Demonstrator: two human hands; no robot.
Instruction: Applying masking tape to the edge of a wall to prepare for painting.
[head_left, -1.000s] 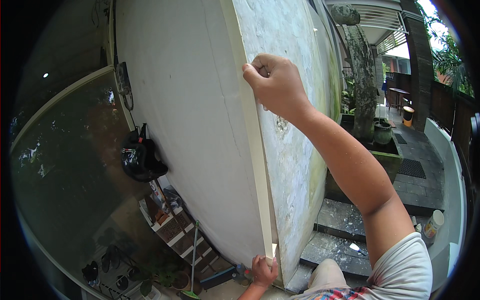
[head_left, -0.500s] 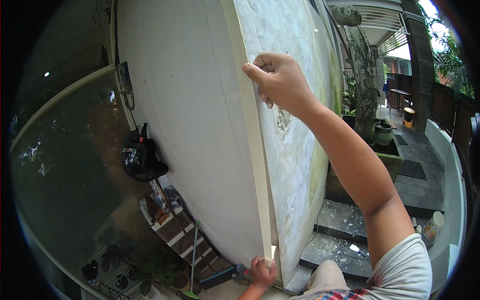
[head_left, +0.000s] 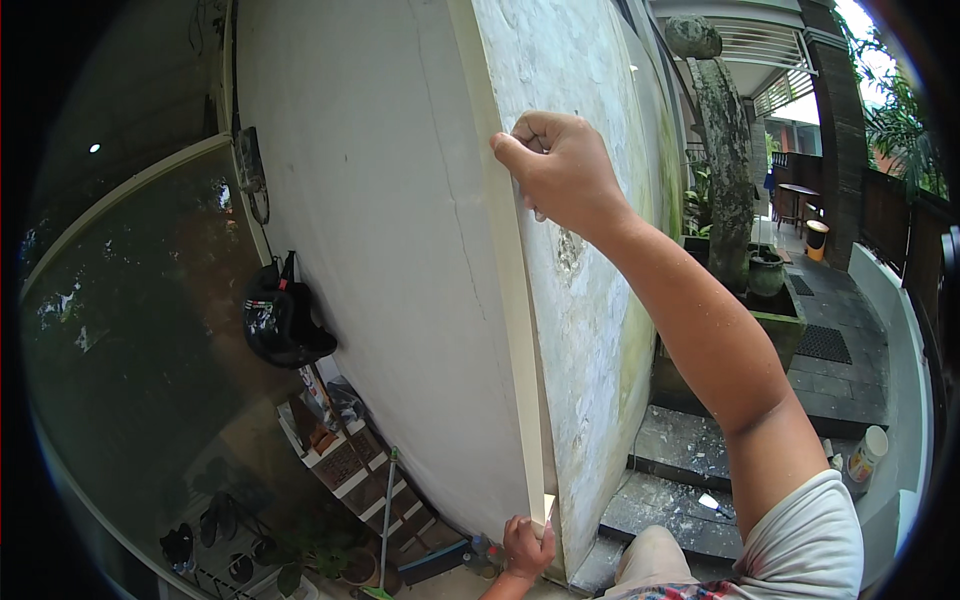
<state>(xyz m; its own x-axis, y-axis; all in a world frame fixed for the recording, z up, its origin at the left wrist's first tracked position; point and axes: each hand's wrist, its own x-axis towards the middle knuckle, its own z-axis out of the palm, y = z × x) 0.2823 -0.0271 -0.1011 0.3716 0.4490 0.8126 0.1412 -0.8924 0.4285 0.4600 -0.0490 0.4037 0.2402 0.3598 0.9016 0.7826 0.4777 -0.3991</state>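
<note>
A long, narrow cream strip [head_left: 522, 330], which looks like masking tape or thin edging, runs down the corner of a white wall. My right hand [head_left: 560, 165] is raised at its upper part, fingers curled and closed, thumb against the strip's edge. Low at the corner, my left hand [head_left: 527, 547] is closed around the strip's bottom end, where a small pale piece [head_left: 549, 505] sticks out above the fingers. Between the hands the strip looks straight, with a thin dark gap along its right side. What my right fingertips grip is partly hidden.
The wall's right face [head_left: 590, 350] is patchy and chipped. Stone steps [head_left: 680, 500] with white flakes lie at lower right, near a white tub [head_left: 868, 453]. On the left hang a black helmet [head_left: 285, 325] and, below, a shelf [head_left: 365, 460] and a green-ended broom [head_left: 388, 525].
The view has shifted very slightly. Both hands keep their places on the strip, with the right one perhaps a touch lower.
</note>
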